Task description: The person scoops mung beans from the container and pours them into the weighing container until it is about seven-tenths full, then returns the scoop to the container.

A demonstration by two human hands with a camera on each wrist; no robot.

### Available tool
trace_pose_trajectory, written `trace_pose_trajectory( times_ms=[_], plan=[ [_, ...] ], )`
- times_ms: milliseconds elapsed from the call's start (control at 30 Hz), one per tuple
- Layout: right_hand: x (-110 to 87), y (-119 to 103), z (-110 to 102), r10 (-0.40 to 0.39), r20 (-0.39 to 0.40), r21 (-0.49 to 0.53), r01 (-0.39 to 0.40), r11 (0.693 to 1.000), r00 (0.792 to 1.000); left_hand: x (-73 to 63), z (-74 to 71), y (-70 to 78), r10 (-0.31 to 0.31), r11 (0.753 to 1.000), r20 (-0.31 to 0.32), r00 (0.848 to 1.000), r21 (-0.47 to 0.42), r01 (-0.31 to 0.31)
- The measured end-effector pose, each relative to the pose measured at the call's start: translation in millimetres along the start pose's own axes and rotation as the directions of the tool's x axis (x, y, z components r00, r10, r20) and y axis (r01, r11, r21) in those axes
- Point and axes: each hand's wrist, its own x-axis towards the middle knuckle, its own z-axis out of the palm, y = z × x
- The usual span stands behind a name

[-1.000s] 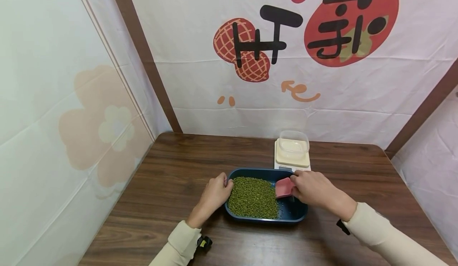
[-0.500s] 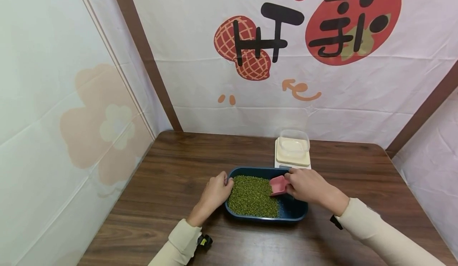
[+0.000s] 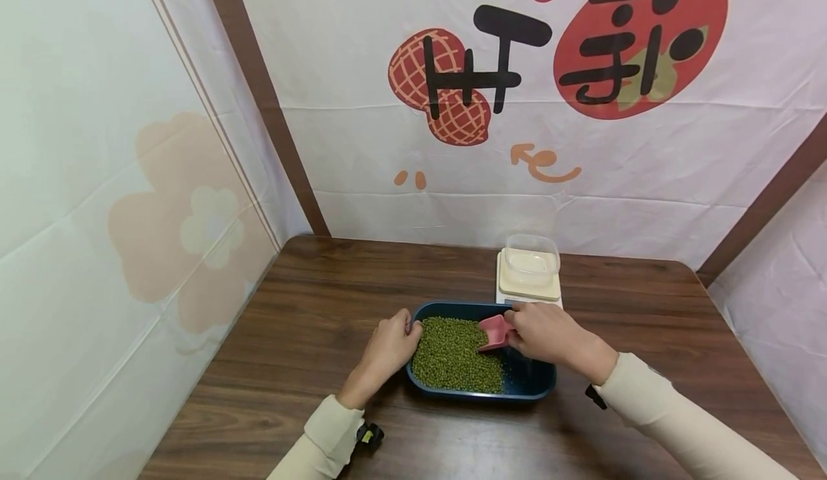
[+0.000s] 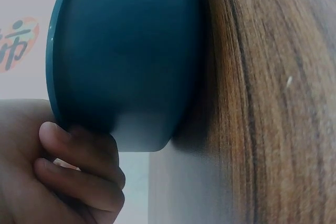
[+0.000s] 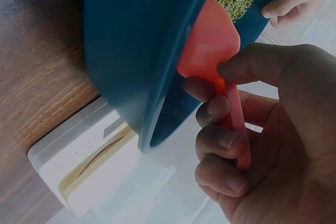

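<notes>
My right hand (image 3: 549, 333) grips the handle of a pink scoop (image 3: 495, 332), fingers curled round it in the right wrist view. The scoop's front edge meets a heap of green mung beans (image 3: 455, 356). These beans fill the left and middle of a dark blue basin (image 3: 478, 396), whose right end shows bare floor with a few loose beans. At the basin's left end, my left hand (image 3: 388, 347) grips the rim. In the left wrist view, curled fingers (image 4: 84, 153) lie against the outer wall of the basin (image 4: 126, 51).
Behind the basin stands a white kitchen scale (image 3: 528, 293) bearing a clear plastic container (image 3: 531, 257). All this is on a dark wooden table (image 3: 349, 272). A printed cloth (image 3: 362, 143) hangs along the table's back edge, another at its left.
My right hand has moved left with the scoop, from the bare right part of the basin into the edge of the beans. The left hand stays at the rim.
</notes>
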Motion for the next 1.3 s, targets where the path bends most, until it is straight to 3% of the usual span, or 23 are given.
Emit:
trace_pose_trajectory(
  times_ms=[633, 933, 1300],
  plan=[
    [15.0, -8.2, 5.1, -0.071, -0.013, -0.013, 0.071, 0.997, 0.997, -1.8, 0.7, 0.0, 0.006, 1.0, 0.01, 1.0, -0.002, -0.006],
    [26.6, -13.3, 2.7, -0.116, 0.018, -0.034, 0.117, 0.993, 0.993, -1.1, -1.1, 0.0, 0.003, 1.0, 0.011, 1.0, -0.013, -0.002],
    [34.6, -15.5, 4.5, -0.103, 0.053, -0.035, 0.105, 0.994, 0.993, 0.9, 0.5, -1.0, 0.0, 1.0, 0.009, 1.0, -0.013, 0.0]
  ],
)
